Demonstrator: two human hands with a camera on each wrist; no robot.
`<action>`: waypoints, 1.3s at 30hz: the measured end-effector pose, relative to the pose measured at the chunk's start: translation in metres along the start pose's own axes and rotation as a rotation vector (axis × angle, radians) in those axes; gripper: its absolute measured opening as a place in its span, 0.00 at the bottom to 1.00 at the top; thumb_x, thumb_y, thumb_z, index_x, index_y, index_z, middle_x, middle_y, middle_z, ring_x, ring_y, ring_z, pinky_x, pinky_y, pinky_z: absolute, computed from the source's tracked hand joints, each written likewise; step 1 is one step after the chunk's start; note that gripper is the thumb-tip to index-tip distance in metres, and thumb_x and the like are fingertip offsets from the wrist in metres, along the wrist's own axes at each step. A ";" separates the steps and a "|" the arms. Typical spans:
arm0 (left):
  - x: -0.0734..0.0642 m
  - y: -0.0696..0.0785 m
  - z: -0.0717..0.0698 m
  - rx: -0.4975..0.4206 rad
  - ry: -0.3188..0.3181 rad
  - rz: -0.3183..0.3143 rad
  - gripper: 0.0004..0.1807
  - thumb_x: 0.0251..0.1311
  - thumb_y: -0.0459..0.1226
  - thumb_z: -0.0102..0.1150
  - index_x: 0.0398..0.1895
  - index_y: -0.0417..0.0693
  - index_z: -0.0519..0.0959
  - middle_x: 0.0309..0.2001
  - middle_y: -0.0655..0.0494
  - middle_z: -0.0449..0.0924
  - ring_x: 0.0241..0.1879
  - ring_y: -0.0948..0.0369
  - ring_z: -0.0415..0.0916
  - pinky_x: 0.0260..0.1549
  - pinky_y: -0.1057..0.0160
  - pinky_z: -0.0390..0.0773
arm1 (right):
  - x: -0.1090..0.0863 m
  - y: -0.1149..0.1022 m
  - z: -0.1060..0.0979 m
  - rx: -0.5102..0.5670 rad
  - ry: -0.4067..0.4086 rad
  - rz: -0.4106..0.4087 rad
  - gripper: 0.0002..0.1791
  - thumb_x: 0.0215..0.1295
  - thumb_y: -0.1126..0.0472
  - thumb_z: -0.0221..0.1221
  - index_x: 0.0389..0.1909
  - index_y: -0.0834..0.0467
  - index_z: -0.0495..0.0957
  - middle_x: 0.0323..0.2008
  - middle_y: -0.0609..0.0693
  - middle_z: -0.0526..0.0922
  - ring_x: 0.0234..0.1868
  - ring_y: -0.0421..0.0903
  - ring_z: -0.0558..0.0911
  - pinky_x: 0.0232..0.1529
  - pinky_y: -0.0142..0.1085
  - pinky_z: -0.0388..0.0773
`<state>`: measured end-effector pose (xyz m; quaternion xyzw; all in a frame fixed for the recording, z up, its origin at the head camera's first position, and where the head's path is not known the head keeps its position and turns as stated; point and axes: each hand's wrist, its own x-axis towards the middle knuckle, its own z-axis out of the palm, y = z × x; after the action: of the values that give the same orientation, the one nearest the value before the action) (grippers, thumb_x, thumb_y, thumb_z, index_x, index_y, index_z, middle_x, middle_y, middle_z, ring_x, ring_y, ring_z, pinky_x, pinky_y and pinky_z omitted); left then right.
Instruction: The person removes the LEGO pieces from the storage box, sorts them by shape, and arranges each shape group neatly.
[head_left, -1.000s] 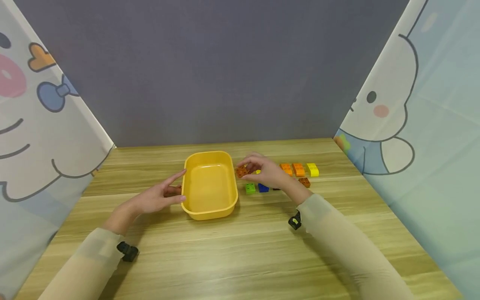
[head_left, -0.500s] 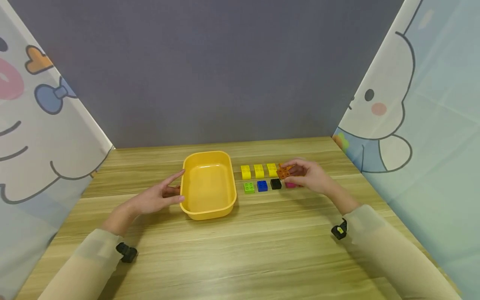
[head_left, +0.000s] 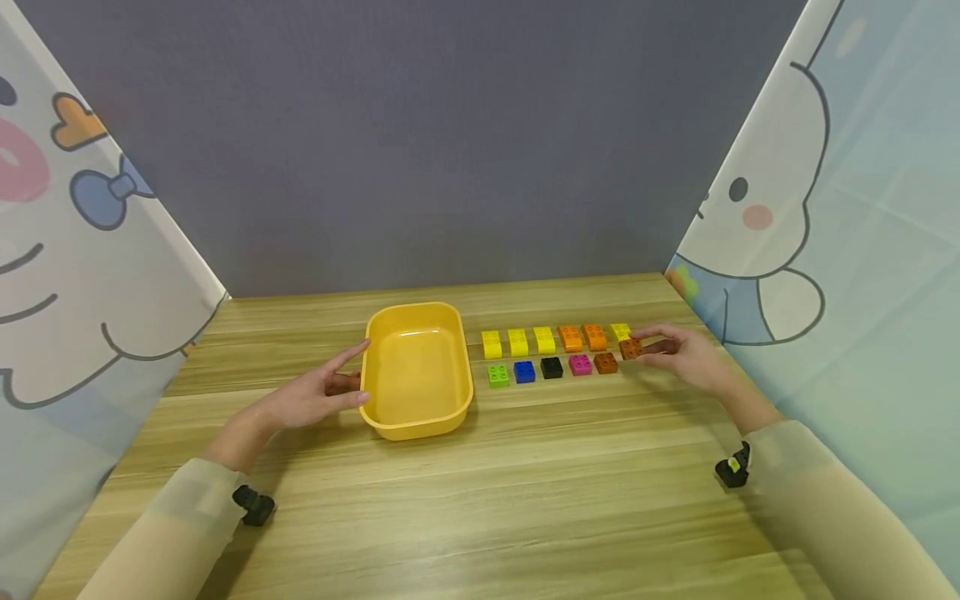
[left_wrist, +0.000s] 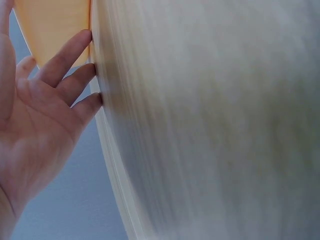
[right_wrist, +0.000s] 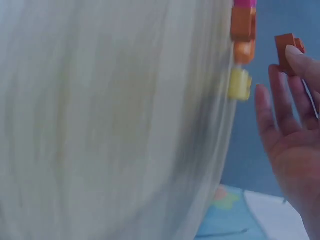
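My right hand [head_left: 686, 358] pinches a brown toy brick [head_left: 631, 349] between thumb and fingertips, at the right end of two rows of bricks. In the right wrist view the held brick [right_wrist: 286, 52] is off the table. Just left of it lie another brown brick [head_left: 606, 362] and a yellow brick [head_left: 620, 332]. My left hand [head_left: 307, 396] touches the left side of a yellow tub [head_left: 417, 432], fingers extended and spread. In the left wrist view that hand [left_wrist: 45, 110] has its fingertips by the tub wall [left_wrist: 55, 25].
The back row holds several yellow bricks [head_left: 517, 342] and two orange ones [head_left: 582, 337]. In front are green [head_left: 498, 376], blue [head_left: 524, 372], black [head_left: 552, 367] and pink [head_left: 581, 364] bricks. A dark wall [head_left: 450, 150] stands behind the wooden table [head_left: 465, 517].
The right hand has carried the brown brick rightward from beside the tub, along the rows, to their right end. The left hand stays at the tub.
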<state>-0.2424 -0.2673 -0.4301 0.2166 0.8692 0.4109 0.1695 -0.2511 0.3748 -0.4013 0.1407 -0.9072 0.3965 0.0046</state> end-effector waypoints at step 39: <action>-0.002 -0.003 -0.003 0.015 0.000 0.022 0.52 0.80 0.47 0.65 0.93 0.56 0.40 0.72 0.29 0.78 0.73 0.34 0.77 0.67 0.36 0.81 | 0.014 0.032 -0.001 -0.140 -0.181 0.132 0.28 0.78 0.52 0.68 0.71 0.63 0.80 0.64 0.67 0.85 0.60 0.60 0.87 0.52 0.36 0.84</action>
<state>-0.2423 -0.2716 -0.4305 0.2275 0.8699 0.4061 0.1631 -0.2725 0.3926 -0.4216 0.1152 -0.9366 0.3175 -0.0936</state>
